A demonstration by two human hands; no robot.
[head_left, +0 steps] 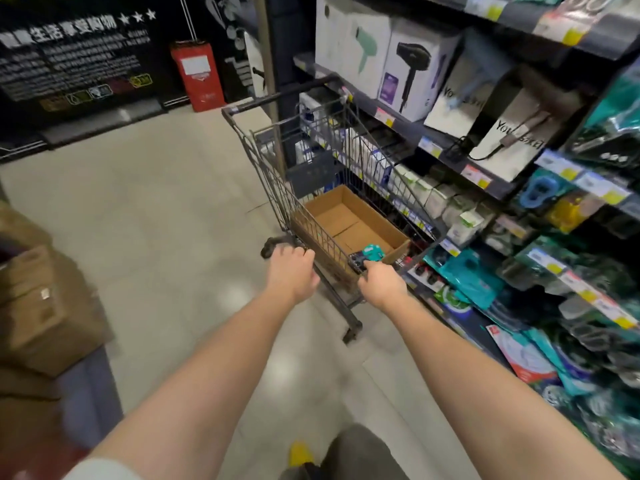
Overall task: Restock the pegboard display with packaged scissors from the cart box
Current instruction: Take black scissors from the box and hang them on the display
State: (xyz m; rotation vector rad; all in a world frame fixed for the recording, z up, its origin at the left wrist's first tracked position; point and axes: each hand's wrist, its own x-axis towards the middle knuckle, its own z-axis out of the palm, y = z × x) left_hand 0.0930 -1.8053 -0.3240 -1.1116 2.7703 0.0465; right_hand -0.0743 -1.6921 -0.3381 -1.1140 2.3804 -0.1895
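Currently I judge the restocking to be near its end, or between rounds. The brown corrugated cardboard box [346,223] lies in the basket of the dark wire shopping cart [273,181], and its flat, matt bottom flaps are almost wholly bare. I see only one teal plastic-fronted packet [372,252] left in it, tucked into the near right corner. Motion blur prevents me from confirming that it holds scissors.

My left hand [292,271] is curled over the near rim of the cart. My right hand [381,284] is fisted at the near right corner, well apart from the left. I cannot tell whether it grips the wire alone or also a small dark item at its knuckles.

The pegboard display [588,271] stands just beside the cart on the right, crowded with glossy teal and clear blister packs [467,275] under yellow price tags. What remains, in my judgement, is to hang the last packet. White card hair-dryer cartons [412,71] sit on the shelf above. The pale floor tiles [156,220] are smooth and reflective.
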